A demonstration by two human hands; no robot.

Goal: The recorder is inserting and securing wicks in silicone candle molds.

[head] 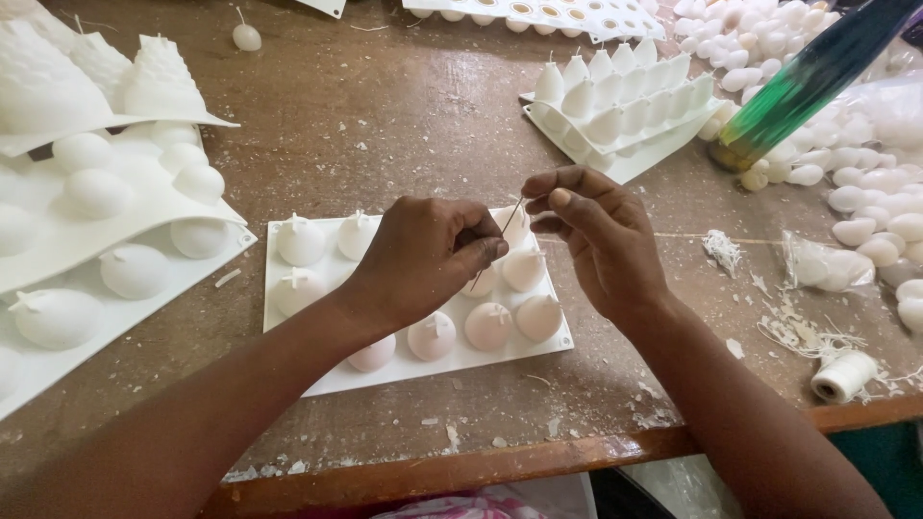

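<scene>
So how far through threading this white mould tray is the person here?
Done: several domes on the mould tray show slit tops; whether wicks sit inside is unclear. In hand: left hand and right hand pinch a thin needle above it. Left: cannot tell.

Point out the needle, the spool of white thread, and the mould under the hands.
needle (511,213): head view, thin shaft between the fingertips.
spool of white thread (844,376): head view, wound side.
white mould tray (327,380): head view, bare front-left rim.
</scene>
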